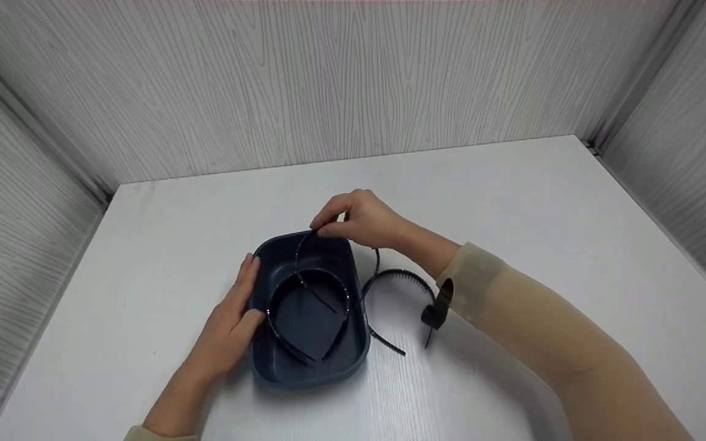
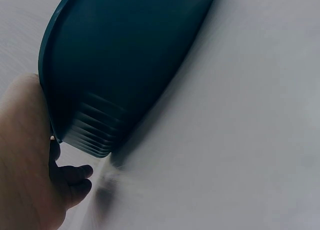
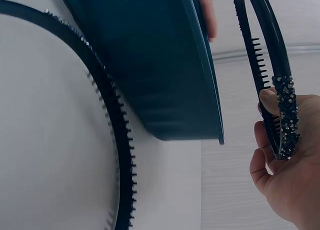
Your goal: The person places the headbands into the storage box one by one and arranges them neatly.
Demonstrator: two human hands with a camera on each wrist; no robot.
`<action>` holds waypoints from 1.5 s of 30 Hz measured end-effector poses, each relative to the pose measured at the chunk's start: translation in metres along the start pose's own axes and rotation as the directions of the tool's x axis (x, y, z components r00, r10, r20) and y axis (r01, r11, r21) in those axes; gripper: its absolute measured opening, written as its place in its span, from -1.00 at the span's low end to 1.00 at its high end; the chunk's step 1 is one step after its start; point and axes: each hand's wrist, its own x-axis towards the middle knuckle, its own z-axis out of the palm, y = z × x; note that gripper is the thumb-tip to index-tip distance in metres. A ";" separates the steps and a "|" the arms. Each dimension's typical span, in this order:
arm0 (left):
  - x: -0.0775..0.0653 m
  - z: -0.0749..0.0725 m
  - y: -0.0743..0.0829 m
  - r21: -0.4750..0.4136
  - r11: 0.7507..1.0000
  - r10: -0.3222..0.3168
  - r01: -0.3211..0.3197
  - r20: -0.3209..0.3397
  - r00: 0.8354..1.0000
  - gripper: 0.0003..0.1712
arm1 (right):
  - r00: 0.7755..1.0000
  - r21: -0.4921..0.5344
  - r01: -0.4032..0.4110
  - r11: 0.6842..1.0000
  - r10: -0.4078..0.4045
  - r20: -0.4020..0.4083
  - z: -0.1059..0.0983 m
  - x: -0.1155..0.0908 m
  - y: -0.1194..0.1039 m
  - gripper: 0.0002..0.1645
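My right hand (image 1: 368,220) pinches a thin dark headband (image 3: 287,97) by its glitter-studded stretch; comb teeth line its inner side. It hangs over the far right part of a dark blue plastic bin (image 1: 310,384), with its ends pointing down. Inside the bin, another dark headband (image 1: 348,300) with small sparkles lies with its ends toward me. At the bin's left wall, my left hand (image 1: 227,331) grips the rim, thumb over the edge. A toothed headband (image 3: 122,150) lies on the table against the bin's right side, partly hidden by the bin.
The white tabletop (image 1: 512,202) carries the bin near its middle. Pale wood-grain panels (image 1: 341,79) rise behind and on both sides. A black strap (image 1: 437,309) sits on the right sleeve, over the headband on the table.
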 end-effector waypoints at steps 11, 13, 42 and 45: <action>0.000 0.000 0.000 -0.008 1.000 -0.006 0.006 0.008 1.000 -0.09 | 0.999 0.009 0.046 0.999 -0.046 0.020 0.025 0.005 -0.008 -0.82; -0.001 0.000 0.000 -0.004 1.000 -0.006 0.006 0.010 1.000 -0.09 | 0.998 0.007 0.048 0.999 -0.049 0.026 0.029 0.006 -0.009 -0.81; -0.003 -0.001 0.002 -0.008 1.000 -0.019 0.019 0.018 1.000 -0.08 | 0.992 0.036 0.071 0.997 -0.074 0.097 0.063 0.011 -0.012 -0.79; -0.003 -0.001 0.002 -0.011 1.000 -0.017 0.017 0.014 1.000 -0.07 | 0.991 0.030 0.076 0.997 -0.078 0.105 0.065 0.011 -0.014 -0.79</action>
